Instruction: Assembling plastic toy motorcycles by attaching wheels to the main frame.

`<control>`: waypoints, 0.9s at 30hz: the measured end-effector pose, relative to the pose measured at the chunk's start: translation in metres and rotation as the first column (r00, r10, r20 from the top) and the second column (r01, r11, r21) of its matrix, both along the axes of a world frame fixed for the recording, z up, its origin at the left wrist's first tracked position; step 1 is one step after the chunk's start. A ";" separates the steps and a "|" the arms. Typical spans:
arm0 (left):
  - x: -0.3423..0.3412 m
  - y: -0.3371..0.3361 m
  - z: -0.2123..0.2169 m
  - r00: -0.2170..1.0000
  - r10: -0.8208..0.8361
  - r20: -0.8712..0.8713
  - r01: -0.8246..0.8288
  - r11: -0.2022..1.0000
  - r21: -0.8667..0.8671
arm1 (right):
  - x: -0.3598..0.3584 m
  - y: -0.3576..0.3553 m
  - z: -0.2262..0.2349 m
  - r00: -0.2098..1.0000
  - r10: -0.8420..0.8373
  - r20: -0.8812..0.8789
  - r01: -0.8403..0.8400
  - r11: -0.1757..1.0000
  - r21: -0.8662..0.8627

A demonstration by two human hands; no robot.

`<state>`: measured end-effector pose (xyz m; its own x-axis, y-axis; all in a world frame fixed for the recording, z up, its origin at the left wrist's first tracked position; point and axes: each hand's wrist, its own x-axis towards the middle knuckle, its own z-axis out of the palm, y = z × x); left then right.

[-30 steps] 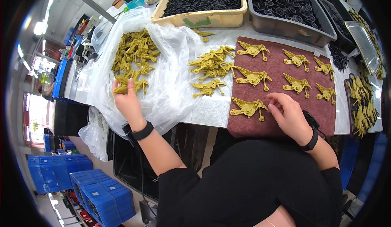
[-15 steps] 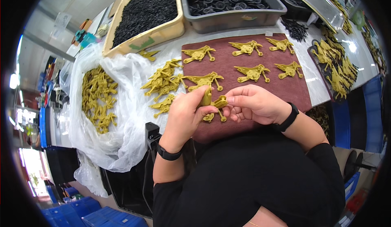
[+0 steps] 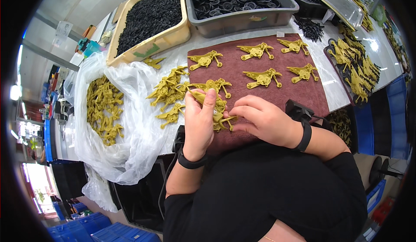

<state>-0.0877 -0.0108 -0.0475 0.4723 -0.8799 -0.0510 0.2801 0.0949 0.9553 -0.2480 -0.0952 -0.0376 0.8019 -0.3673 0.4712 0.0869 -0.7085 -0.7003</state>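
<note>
My left hand (image 3: pixel 199 122) is closed around a mustard-yellow plastic frame-like part (image 3: pixel 198 96), whose pointed end sticks up past the thumb. Close on its right, my right hand (image 3: pixel 266 122) has its fingers bent and drawn together at the part's lower side. Whatever those fingertips hold is hidden. Below the hands another yellow part (image 3: pixel 220 124) shows partly on the maroon cloth (image 3: pixel 299 95). Matching parts, such as this one (image 3: pixel 262 78), lie spaced out in rows on the cloth.
A pile of yellow parts (image 3: pixel 167 86) lies left of the cloth, beside a clear plastic bag (image 3: pixel 136 133) of more. Behind stand a cream bin (image 3: pixel 175 38) of small black pieces and a grey bin (image 3: pixel 242 21) of black wheels. Yellow-and-black pieces (image 3: pixel 357 75) are heaped at right.
The held part has turned in my left hand, its point now up and to the left. My right hand has rolled palm down, its fingers lower. The view has shifted slightly.
</note>
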 end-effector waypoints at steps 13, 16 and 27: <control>-0.019 0.006 0.010 -0.020 0.127 0.992 0.233 0.965 -0.119 | -0.025 -0.005 -0.001 0.993 0.091 -0.077 -0.003 0.661 0.751; -0.021 0.002 0.009 0.181 0.075 0.981 0.370 0.919 -0.138 | -0.031 -0.007 -0.003 0.963 0.265 -0.046 -0.065 0.397 0.916; -0.032 0.003 -0.001 0.379 0.101 0.920 0.410 0.873 -0.264 | -0.044 0.003 0.000 0.966 0.243 0.084 -0.125 0.158 0.979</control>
<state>-0.1199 -0.0077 -0.0489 -0.1397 -0.7450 0.6523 -0.6478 0.5670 0.5089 -0.2921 -0.0923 -0.0371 0.9268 -0.3142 -0.2056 0.0155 0.5792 -0.8151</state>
